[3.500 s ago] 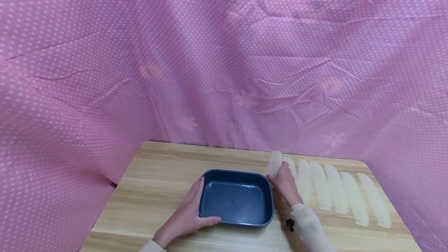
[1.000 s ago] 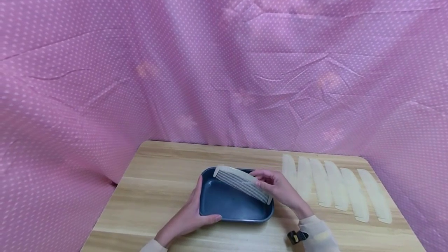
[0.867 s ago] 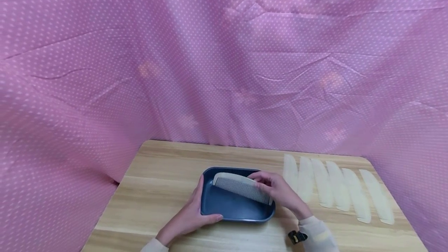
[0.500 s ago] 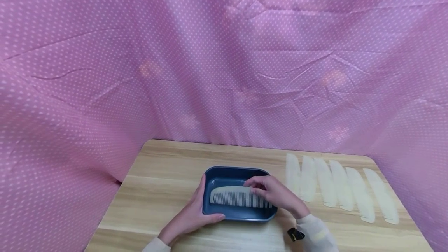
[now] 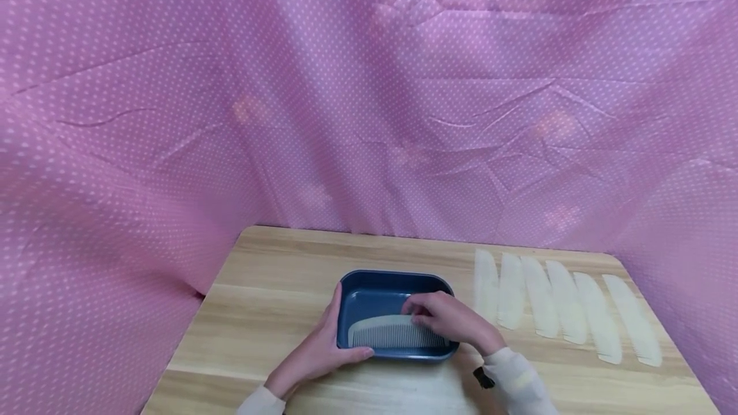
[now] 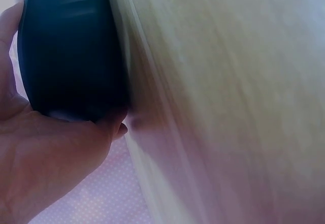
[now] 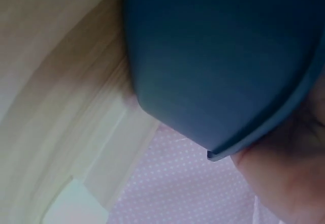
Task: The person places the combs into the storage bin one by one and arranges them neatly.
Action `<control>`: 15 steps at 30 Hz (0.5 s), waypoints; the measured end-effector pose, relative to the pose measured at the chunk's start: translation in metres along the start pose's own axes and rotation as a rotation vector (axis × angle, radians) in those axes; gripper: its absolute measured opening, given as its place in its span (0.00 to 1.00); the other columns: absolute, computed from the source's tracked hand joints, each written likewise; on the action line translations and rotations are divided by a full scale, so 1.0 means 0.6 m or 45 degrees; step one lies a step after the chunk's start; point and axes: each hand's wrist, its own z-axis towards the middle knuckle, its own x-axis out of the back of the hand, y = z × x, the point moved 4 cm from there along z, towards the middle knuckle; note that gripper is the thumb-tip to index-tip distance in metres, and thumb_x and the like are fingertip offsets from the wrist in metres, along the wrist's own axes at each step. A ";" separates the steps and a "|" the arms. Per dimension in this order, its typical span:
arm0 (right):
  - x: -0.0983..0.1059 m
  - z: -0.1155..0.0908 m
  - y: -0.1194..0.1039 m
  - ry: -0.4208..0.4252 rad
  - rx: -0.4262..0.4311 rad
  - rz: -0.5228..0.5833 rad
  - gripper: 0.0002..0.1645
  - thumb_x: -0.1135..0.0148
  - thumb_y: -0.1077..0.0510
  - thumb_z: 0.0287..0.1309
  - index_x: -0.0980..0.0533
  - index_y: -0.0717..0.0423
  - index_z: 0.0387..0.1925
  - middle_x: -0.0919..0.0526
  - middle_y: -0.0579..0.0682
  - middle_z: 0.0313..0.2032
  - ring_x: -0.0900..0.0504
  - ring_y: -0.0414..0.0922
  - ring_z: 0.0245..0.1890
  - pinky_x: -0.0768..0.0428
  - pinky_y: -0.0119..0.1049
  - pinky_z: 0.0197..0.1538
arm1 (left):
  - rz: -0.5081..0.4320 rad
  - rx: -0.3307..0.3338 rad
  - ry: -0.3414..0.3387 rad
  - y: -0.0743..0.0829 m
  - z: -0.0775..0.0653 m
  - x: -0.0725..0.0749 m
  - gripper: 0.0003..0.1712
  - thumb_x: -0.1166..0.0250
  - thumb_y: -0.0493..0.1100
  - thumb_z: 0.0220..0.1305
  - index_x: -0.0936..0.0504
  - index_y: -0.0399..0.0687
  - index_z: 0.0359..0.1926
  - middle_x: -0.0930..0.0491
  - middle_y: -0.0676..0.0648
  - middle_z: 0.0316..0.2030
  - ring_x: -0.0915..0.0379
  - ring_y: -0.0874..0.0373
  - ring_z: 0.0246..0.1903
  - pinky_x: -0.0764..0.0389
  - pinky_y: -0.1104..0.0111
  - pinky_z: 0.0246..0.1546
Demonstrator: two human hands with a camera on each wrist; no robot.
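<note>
A blue rectangular tray (image 5: 375,300) sits on the wooden table in the head view. My left hand (image 5: 316,349) holds it by its left side, thumb across the near corner. In the left wrist view, that hand (image 6: 48,158) spans the end of the dark tray (image 6: 71,46). My right hand (image 5: 450,317) reaches into the tray and pinches the top edge of a pale comb (image 5: 383,333). The comb lies lengthwise along the tray's near wall, teeth toward me; fingers cover its right part. The tray's outer wall (image 7: 213,61) hides the comb in the right wrist view.
To the right, several more pale combs (image 5: 539,296) lie side by side on the table (image 5: 259,293). Pink dotted cloth (image 5: 346,114) hangs behind the table and at both sides. A small black object (image 5: 483,378) is at the right sleeve.
My right hand has taken the leftmost comb from the row, brought it over the tray, and lowered it inside toward the near wall, turning it lengthwise. The left hand keeps its hold.
</note>
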 end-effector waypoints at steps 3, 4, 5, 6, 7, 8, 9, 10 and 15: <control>-0.004 0.001 -0.002 -0.017 0.008 -0.077 0.10 0.32 0.64 0.75 0.13 0.51 0.52 0.11 0.40 0.42 0.15 0.34 0.43 0.14 0.38 0.48 | -0.003 0.004 0.007 0.001 0.000 0.000 0.82 0.17 0.63 0.60 0.74 0.58 0.89 0.64 0.38 0.87 0.60 0.35 0.84 0.46 0.31 0.75; -0.005 0.001 -0.002 -0.026 0.008 -0.098 0.10 0.32 0.64 0.75 0.13 0.50 0.51 0.11 0.39 0.42 0.15 0.33 0.43 0.14 0.39 0.49 | -0.005 0.001 0.008 0.001 0.000 0.000 0.82 0.17 0.63 0.60 0.74 0.59 0.89 0.64 0.38 0.87 0.60 0.35 0.84 0.46 0.31 0.75; -0.006 0.002 -0.002 -0.034 0.010 -0.123 0.10 0.32 0.64 0.75 0.13 0.49 0.51 0.11 0.39 0.42 0.16 0.33 0.42 0.15 0.39 0.48 | -0.007 0.002 0.010 0.001 0.000 0.000 0.82 0.17 0.63 0.60 0.74 0.60 0.89 0.64 0.39 0.87 0.60 0.36 0.84 0.46 0.31 0.75; -0.008 0.002 -0.002 -0.044 0.012 -0.145 0.09 0.31 0.63 0.75 0.13 0.47 0.50 0.11 0.38 0.41 0.16 0.32 0.42 0.15 0.39 0.48 | -0.009 0.005 0.010 0.000 0.000 0.000 0.82 0.17 0.63 0.60 0.74 0.61 0.89 0.64 0.39 0.87 0.60 0.36 0.84 0.46 0.31 0.75; -0.010 0.002 -0.002 -0.055 0.015 -0.167 0.09 0.31 0.62 0.75 0.13 0.46 0.50 0.11 0.37 0.41 0.17 0.32 0.41 0.16 0.38 0.47 | -0.009 0.005 0.010 0.000 0.000 0.000 0.82 0.17 0.63 0.60 0.74 0.62 0.89 0.64 0.39 0.88 0.60 0.36 0.84 0.46 0.31 0.76; -0.012 0.002 -0.002 -0.069 0.017 -0.181 0.08 0.31 0.61 0.75 0.13 0.46 0.50 0.12 0.37 0.41 0.18 0.31 0.40 0.16 0.38 0.46 | -0.009 0.006 0.008 0.000 0.000 0.000 0.82 0.17 0.63 0.60 0.74 0.62 0.89 0.64 0.39 0.88 0.60 0.36 0.84 0.46 0.31 0.76; -0.014 0.003 -0.002 -0.083 0.018 -0.189 0.08 0.31 0.60 0.76 0.13 0.45 0.50 0.12 0.37 0.41 0.18 0.31 0.40 0.17 0.38 0.46 | -0.011 0.008 0.005 0.000 -0.001 0.000 0.81 0.17 0.63 0.60 0.74 0.62 0.89 0.64 0.39 0.88 0.60 0.36 0.84 0.46 0.31 0.76; -0.015 0.004 -0.002 -0.095 0.016 -0.194 0.07 0.31 0.59 0.76 0.13 0.45 0.50 0.12 0.38 0.41 0.19 0.31 0.39 0.17 0.37 0.45 | -0.009 0.006 0.004 0.000 -0.001 0.000 0.81 0.17 0.63 0.60 0.74 0.62 0.89 0.64 0.40 0.88 0.60 0.36 0.84 0.46 0.32 0.76; -0.018 0.007 -0.003 -0.118 0.003 -0.201 0.08 0.30 0.59 0.75 0.13 0.46 0.51 0.12 0.38 0.43 0.20 0.32 0.39 0.18 0.37 0.45 | -0.005 -0.019 0.004 0.001 -0.002 0.002 0.81 0.17 0.62 0.60 0.74 0.61 0.89 0.63 0.39 0.87 0.60 0.37 0.84 0.46 0.33 0.76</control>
